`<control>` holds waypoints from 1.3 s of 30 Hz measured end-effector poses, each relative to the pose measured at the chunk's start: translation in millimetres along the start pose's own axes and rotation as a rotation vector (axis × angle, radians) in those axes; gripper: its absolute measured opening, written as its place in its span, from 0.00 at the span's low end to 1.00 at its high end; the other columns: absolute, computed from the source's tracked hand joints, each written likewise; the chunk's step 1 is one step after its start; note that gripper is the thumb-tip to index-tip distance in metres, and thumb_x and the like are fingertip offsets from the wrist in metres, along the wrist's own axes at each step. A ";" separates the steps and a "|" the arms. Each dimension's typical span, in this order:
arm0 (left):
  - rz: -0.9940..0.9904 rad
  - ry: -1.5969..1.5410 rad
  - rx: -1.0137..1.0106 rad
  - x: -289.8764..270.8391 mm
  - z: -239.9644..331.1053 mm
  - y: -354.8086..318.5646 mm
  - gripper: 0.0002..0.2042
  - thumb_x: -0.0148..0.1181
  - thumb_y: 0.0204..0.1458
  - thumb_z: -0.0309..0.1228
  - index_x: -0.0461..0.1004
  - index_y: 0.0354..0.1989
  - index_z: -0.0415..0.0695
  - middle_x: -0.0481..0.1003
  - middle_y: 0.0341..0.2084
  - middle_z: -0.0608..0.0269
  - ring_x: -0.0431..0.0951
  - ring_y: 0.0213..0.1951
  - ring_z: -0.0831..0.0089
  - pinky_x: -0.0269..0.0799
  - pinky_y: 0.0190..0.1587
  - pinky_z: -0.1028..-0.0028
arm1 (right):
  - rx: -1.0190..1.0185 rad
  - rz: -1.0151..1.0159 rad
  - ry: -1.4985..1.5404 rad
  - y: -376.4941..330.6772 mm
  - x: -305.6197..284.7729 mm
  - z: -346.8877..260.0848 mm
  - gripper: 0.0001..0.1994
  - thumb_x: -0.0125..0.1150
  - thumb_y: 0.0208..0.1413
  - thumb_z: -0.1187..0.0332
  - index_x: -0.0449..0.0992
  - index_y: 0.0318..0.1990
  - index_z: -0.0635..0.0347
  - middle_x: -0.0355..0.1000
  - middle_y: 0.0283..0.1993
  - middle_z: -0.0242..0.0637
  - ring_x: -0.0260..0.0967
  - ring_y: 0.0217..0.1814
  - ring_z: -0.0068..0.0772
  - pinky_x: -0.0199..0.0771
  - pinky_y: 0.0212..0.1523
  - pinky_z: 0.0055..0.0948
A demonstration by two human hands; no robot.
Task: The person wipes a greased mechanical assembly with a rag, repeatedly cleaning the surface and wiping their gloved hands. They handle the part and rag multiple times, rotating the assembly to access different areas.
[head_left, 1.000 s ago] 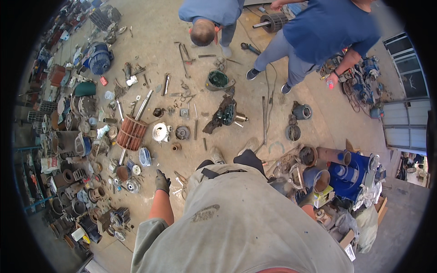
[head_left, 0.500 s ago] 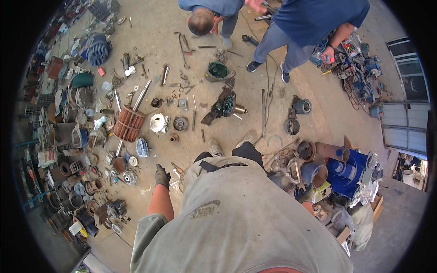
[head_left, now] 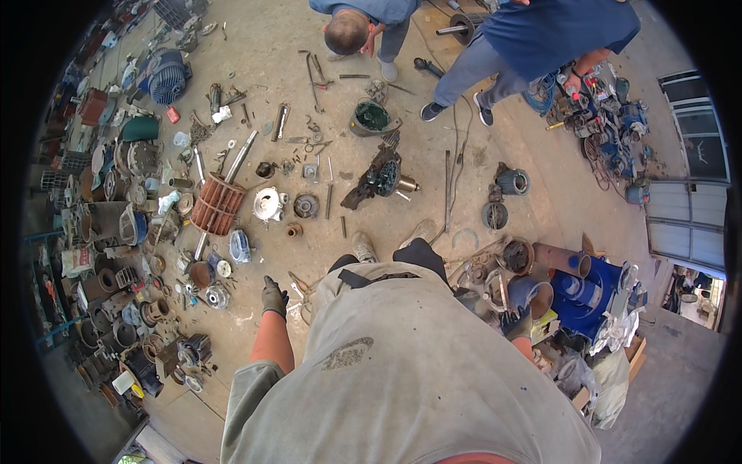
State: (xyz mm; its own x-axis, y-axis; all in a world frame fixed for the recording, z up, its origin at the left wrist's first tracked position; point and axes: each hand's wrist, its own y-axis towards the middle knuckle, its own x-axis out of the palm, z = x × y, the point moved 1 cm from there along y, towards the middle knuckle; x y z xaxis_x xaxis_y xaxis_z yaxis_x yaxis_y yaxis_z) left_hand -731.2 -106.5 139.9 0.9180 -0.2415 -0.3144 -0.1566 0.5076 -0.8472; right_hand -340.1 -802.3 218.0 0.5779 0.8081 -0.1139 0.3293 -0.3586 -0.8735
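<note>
- The left hand (head_left: pixel 274 297), in a dark glove, hangs above the floor with its fingers parted and nothing in its grasp.
- Just right of the left hand, metal hand tools (head_left: pixel 298 283) lie on the floor, apart from it.
- The right hand (head_left: pixel 520 324), also gloved, is at the near side of a parts heap; whether its fingers are wide or closed, or touch anything, I cannot tell.
- Just beyond the right hand stands a blue-grey round housing (head_left: pixel 530 292), its open end showing brown inside.
- To the right of that hand are a yellow-green box (head_left: pixel 544 325) and, farther off, a large blue casing (head_left: pixel 580 291).
- Beyond the left hand and leftward lies a red-brown rotor (head_left: pixel 217 206) on its shaft; a white round cover (head_left: pixel 267 203) sits straight beyond the hand.
- Between the hands and farther out are the person's shoes (head_left: pixel 364 247), then a dark broken part (head_left: pixel 374 179) and a green-lined bucket (head_left: pixel 371 117).
- Well beyond both hands, two co-workers in blue tops bend or stand.
</note>
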 end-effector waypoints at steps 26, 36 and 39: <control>-0.132 -0.026 0.042 10.4 -7.8 74.2 0.49 0.45 0.58 0.73 0.55 0.75 0.42 0.62 0.71 0.50 0.69 0.63 0.37 0.68 0.61 0.46 | -0.078 0.115 0.098 -6.6 20.4 33.0 0.22 0.62 0.62 0.39 0.74 0.47 0.46 0.67 0.44 0.36 0.69 0.44 0.45 0.78 0.44 0.52; -0.104 -0.031 0.015 20.5 -14.1 58.6 0.48 0.42 0.59 0.73 0.53 0.77 0.47 0.54 0.77 0.55 0.62 0.71 0.43 0.62 0.66 0.49 | -0.012 0.040 0.005 4.4 26.9 19.9 0.27 0.56 0.64 0.37 0.72 0.59 0.43 0.71 0.48 0.35 0.73 0.39 0.41 0.77 0.39 0.48; -0.084 -0.051 0.072 27.5 -24.2 47.2 0.46 0.44 0.58 0.73 0.58 0.74 0.48 0.62 0.71 0.56 0.68 0.64 0.41 0.67 0.61 0.46 | -0.008 -0.005 0.003 11.6 39.5 1.8 0.31 0.50 0.66 0.35 0.68 0.69 0.39 0.71 0.63 0.36 0.71 0.57 0.41 0.72 0.54 0.54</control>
State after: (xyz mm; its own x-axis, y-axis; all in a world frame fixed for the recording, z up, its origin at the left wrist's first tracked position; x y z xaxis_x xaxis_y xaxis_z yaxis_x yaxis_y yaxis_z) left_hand -722.1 -109.2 80.9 0.9443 -0.2446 -0.2201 -0.0534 0.5462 -0.8359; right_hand -314.8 -773.6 202.5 0.5785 0.8085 -0.1082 0.3380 -0.3583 -0.8703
